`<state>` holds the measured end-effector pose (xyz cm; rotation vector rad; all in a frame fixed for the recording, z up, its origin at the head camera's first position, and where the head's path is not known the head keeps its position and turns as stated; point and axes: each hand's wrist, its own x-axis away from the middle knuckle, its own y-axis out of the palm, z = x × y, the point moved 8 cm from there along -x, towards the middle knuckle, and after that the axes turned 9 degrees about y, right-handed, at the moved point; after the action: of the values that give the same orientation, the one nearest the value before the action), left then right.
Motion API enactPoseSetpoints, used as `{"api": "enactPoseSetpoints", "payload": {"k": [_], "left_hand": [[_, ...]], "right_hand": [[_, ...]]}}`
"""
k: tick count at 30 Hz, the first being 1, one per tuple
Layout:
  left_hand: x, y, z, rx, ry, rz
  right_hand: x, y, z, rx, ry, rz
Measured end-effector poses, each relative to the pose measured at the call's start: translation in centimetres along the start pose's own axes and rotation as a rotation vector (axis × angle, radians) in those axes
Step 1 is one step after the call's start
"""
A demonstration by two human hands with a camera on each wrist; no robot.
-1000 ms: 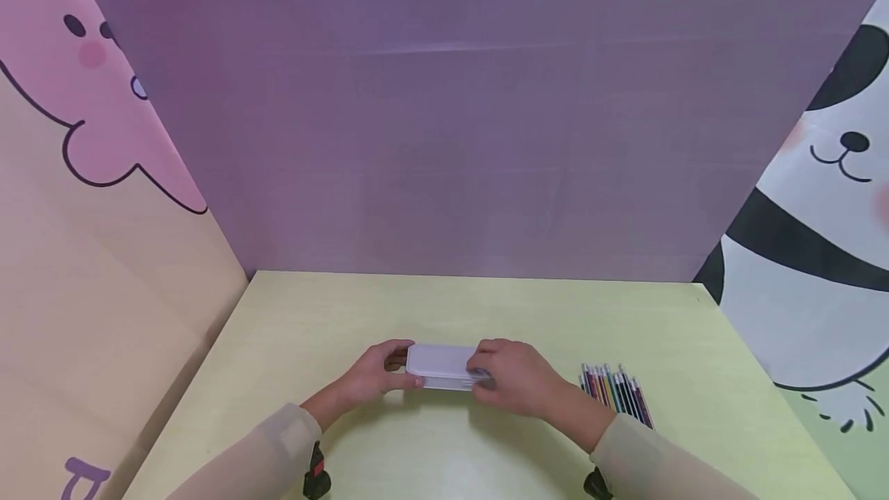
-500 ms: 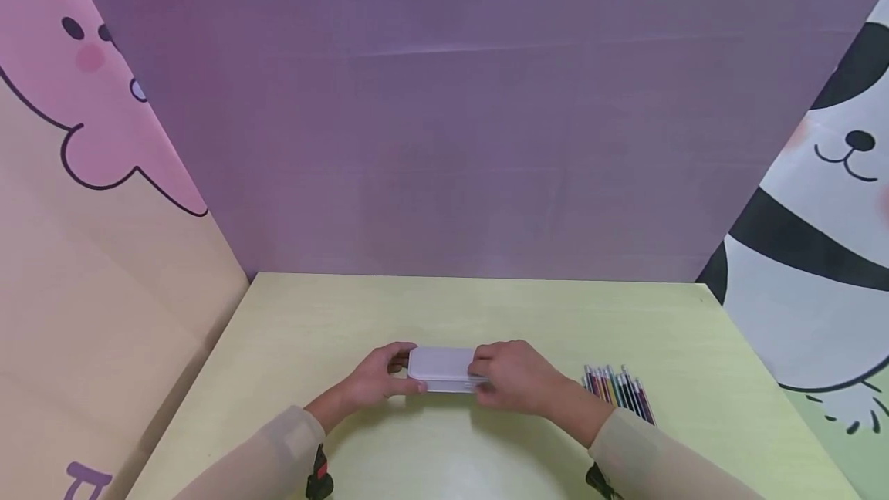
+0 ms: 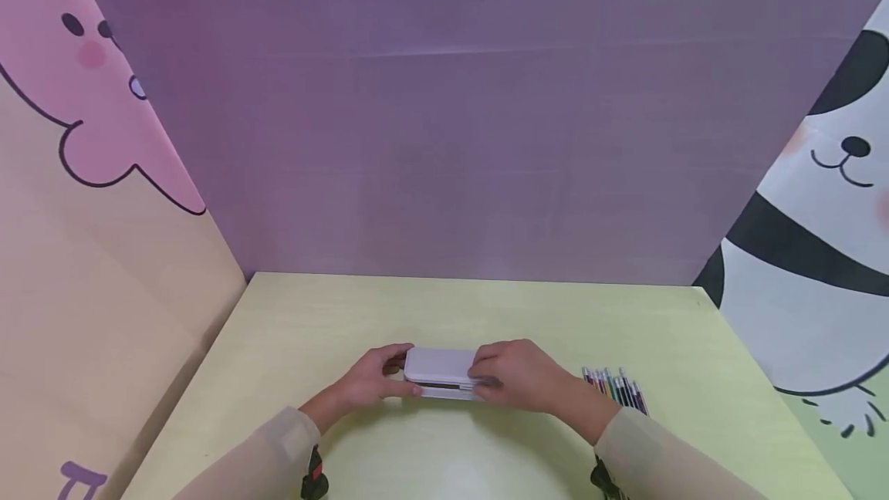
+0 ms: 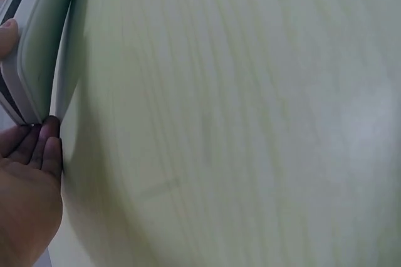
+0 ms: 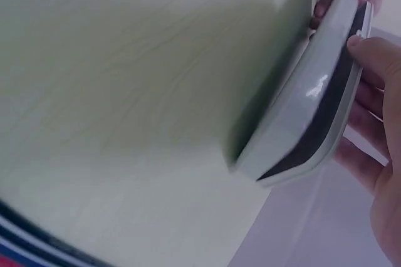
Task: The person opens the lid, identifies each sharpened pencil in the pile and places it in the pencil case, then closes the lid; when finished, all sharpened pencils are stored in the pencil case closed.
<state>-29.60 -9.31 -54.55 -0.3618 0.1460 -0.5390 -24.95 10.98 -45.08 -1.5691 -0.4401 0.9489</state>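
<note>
A white, slim hard pencil case [image 3: 439, 363] lies lengthwise before me in the head view, its lid slightly raised. Along its front runs a dark gap, plain in the right wrist view on the case [image 5: 304, 107] too. My left hand [image 3: 375, 376] grips the left end, thumb at the front and fingers behind. On the other end, my right hand [image 3: 521, 376] pinches the lid, its thumb at the gap in the right wrist view. The left wrist view shows the left hand [image 4: 28, 198] with fingertips at the case's edge. What is inside the case cannot be made out.
Several coloured pencils [image 3: 625, 392] lie side by side on the pale table [image 3: 333, 315], right of the right hand and partly behind its forearm. A purple wall [image 3: 444, 137] stands behind the table, with cartoon-printed panels at both sides.
A dark gap has appeared along the front of the pencil case as its lid lifts from the base. Both hands keep nearly the same place and hold.
</note>
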Motion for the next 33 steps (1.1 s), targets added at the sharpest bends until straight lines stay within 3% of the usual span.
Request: {"api": "enactPoseSetpoints", "payload": {"k": [6,23,33], "left_hand": [[0.5,-0.2,0.1,0.043,0.016,-0.008],[0.5,-0.7,0.0,0.1,0.015,0.019],[-0.3,-0.6,0.4,0.027,0.014,0.01]], "right_hand": [[1.1,-0.4,1.9,-0.168,0.106,-0.055],[6.2,-1.3,8.2,-0.36,0.405,-0.072],[7.1,-0.4,10.0,-0.547,0.519,0.069]]}}
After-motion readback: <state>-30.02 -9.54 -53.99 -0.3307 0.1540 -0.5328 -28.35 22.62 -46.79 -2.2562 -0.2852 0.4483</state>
